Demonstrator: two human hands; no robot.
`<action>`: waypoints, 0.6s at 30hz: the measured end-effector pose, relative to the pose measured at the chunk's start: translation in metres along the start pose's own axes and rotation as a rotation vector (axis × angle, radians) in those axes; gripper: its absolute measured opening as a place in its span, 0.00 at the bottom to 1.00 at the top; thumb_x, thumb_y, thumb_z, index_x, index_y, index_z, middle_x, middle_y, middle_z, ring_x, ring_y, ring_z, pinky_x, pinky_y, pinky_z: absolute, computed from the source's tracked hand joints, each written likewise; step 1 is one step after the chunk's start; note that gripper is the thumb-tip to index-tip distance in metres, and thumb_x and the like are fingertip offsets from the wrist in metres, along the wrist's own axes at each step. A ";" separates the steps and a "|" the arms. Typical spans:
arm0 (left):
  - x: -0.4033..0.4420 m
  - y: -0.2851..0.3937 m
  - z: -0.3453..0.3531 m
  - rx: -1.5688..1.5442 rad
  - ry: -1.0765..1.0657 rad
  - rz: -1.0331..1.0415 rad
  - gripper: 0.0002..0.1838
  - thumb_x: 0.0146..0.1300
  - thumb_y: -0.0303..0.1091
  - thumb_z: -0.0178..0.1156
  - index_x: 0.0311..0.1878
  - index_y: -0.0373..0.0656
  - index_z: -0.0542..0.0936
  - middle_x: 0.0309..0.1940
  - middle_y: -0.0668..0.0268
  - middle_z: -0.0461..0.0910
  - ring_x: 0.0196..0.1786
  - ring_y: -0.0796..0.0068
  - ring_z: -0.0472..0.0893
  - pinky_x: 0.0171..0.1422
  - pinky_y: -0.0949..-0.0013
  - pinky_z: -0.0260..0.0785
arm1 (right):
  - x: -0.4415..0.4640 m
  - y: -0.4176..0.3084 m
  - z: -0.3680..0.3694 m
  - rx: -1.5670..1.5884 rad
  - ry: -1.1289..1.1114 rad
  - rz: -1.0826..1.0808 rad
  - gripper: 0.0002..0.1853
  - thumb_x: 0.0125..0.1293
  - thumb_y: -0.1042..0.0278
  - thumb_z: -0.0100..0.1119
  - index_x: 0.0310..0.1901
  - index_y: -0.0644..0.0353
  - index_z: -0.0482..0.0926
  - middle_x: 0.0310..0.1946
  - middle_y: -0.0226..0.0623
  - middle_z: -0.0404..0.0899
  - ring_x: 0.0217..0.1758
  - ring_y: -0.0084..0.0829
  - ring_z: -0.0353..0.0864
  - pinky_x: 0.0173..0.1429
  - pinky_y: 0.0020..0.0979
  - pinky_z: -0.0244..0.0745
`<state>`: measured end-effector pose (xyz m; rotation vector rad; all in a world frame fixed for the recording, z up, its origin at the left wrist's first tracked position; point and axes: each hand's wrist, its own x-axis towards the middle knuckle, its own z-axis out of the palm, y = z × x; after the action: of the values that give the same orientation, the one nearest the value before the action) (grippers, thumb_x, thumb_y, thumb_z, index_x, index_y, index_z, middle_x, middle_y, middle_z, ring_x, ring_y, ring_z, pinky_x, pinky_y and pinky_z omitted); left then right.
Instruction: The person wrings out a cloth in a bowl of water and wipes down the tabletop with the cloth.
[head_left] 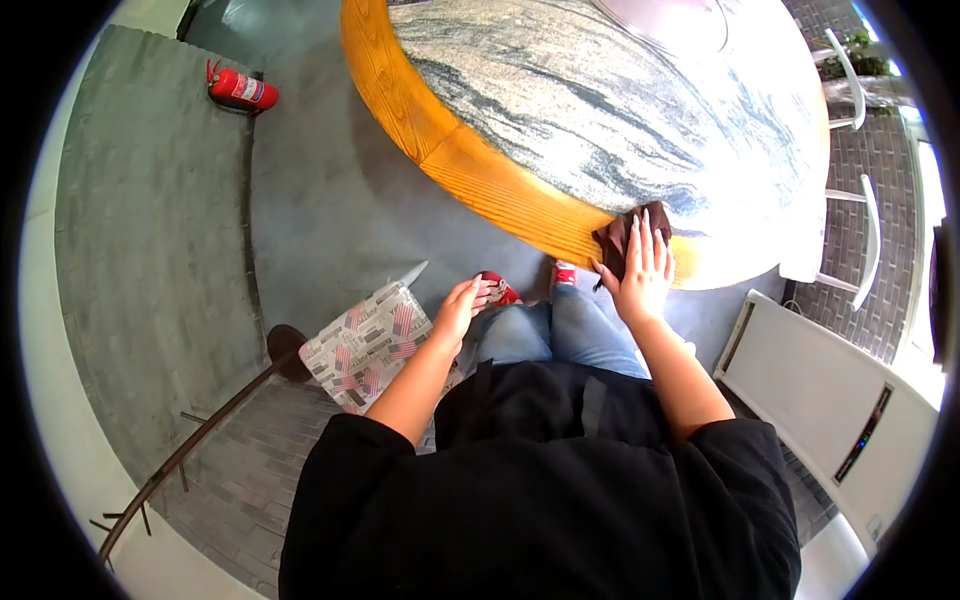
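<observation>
My right hand [643,278] lies over a dark brown cloth [618,240] at the near edge of a round table. Its fingers are stretched out flat and pointing away from me, with the thumb apart. The bunched cloth is pressed under them and sticks out at the thumb side. Beneath it is the table's orange wooden rim [500,195], which surrounds a grey and white marbled top [560,110]. My left hand [462,308] hangs in the air above the floor, beside my knee. Its fingers are loosely extended, and nothing shows in them.
A stool with a newspaper-and-flag patterned cover [365,345] stands close to my left arm. A red fire extinguisher [242,89] is by the left wall. White chairs [868,240] are beyond the table on the right, near a white appliance [815,385]. A brown coat stand [205,430] is at lower left.
</observation>
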<state>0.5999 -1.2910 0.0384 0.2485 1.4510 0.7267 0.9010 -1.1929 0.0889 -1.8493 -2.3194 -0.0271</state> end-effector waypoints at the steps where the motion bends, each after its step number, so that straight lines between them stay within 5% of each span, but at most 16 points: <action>1: 0.000 0.004 -0.001 -0.012 -0.005 0.008 0.22 0.76 0.52 0.53 0.58 0.43 0.77 0.51 0.65 0.82 0.53 0.75 0.79 0.62 0.68 0.69 | 0.002 0.002 0.000 -0.007 0.014 -0.039 0.46 0.58 0.40 0.67 0.73 0.57 0.64 0.76 0.38 0.62 0.74 0.48 0.63 0.78 0.51 0.51; 5: -0.004 0.005 -0.010 -0.033 0.086 0.025 0.23 0.76 0.52 0.53 0.59 0.43 0.78 0.51 0.66 0.83 0.54 0.75 0.78 0.60 0.68 0.69 | 0.003 -0.001 -0.005 -0.044 -0.043 -0.037 0.34 0.63 0.55 0.62 0.71 0.55 0.69 0.77 0.35 0.61 0.75 0.50 0.62 0.76 0.51 0.53; 12: 0.011 0.007 -0.019 -0.070 0.222 -0.024 0.26 0.73 0.59 0.52 0.58 0.48 0.79 0.53 0.68 0.83 0.50 0.77 0.78 0.57 0.69 0.68 | 0.011 0.039 -0.016 -0.002 -0.179 -0.230 0.36 0.58 0.60 0.65 0.71 0.47 0.70 0.77 0.26 0.61 0.69 0.43 0.67 0.70 0.47 0.60; 18: 0.044 0.057 -0.033 -0.188 0.210 0.031 0.29 0.75 0.61 0.48 0.62 0.47 0.78 0.57 0.69 0.81 0.51 0.79 0.77 0.56 0.73 0.67 | 0.011 0.039 -0.017 0.092 -0.173 -0.158 0.38 0.58 0.60 0.67 0.71 0.53 0.68 0.77 0.30 0.62 0.71 0.46 0.65 0.72 0.49 0.58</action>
<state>0.5492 -1.2304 0.0304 0.0504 1.5674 0.9310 0.9389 -1.1758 0.1033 -1.6816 -2.5308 0.2240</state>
